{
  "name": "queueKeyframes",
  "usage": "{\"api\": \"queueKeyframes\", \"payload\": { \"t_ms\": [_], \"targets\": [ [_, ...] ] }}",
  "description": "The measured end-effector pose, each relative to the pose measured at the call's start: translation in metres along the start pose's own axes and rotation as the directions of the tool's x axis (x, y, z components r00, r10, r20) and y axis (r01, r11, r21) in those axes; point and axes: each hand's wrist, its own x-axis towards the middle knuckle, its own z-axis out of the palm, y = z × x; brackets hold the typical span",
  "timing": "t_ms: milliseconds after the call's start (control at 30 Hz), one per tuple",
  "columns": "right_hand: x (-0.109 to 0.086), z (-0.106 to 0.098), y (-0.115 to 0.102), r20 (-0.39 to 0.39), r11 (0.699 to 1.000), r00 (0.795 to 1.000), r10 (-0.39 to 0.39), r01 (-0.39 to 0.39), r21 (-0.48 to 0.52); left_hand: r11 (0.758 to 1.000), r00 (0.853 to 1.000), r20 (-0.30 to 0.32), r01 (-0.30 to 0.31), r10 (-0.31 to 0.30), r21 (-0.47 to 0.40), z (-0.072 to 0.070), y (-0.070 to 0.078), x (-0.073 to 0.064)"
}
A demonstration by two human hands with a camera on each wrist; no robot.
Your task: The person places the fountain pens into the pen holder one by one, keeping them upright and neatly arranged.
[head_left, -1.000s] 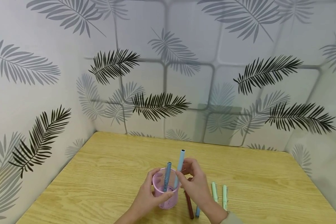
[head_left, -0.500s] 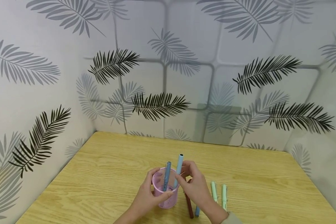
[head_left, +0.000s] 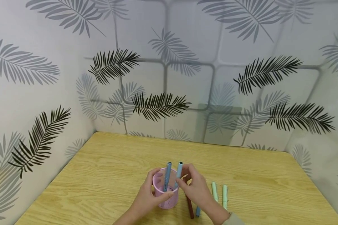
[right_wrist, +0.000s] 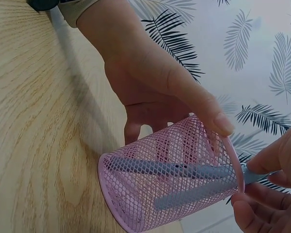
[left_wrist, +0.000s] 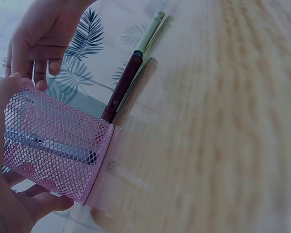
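A pink mesh pen cup stands upright on the table. My left hand grips it from the left, thumb over the near side of the rim. Leaning inside is a dark blue pen, its capped end above the rim. My right hand pinches a light blue pen near its upper end at the cup's right side. Through the mesh in the right wrist view, the lower part of the light blue pen shows inside, its tip short of the base.
Right of the cup lie a dark red pen and a blue pen, partly covered by my right hand. Two light green pens lie farther right. The wood-grain table meets a leaf-patterned backdrop.
The light blue pen has sunk lower into the cup, with my right hand moving down and slightly left along with it. My left hand and the cup stay nearly in place.
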Motion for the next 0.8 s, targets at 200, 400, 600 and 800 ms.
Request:
{"api": "queueKeyframes", "payload": {
  "t_ms": [200,400,600,800],
  "targets": [
    [0.000,-0.002,0.002,-0.019,1.000,1.000,0.008,-0.008,-0.012,1.000,1.000,0.004,0.003,-0.003,-0.007,0.001,0.001,0.000],
    [0.000,-0.003,0.005,-0.019,1.000,1.000,0.011,-0.012,-0.020,1.000,1.000,-0.005,-0.002,0.002,0.005,0.000,0.001,0.000],
    [-0.003,-0.007,0.007,-0.014,0.999,0.999,0.033,-0.033,0.006,1.000,1.000,-0.005,0.002,-0.002,0.002,0.000,0.003,0.000],
    [-0.006,-0.011,0.011,-0.044,0.998,0.998,0.053,-0.052,0.025,1.000,1.000,-0.013,-0.003,0.003,0.008,0.001,0.001,0.000]
  ]
}}
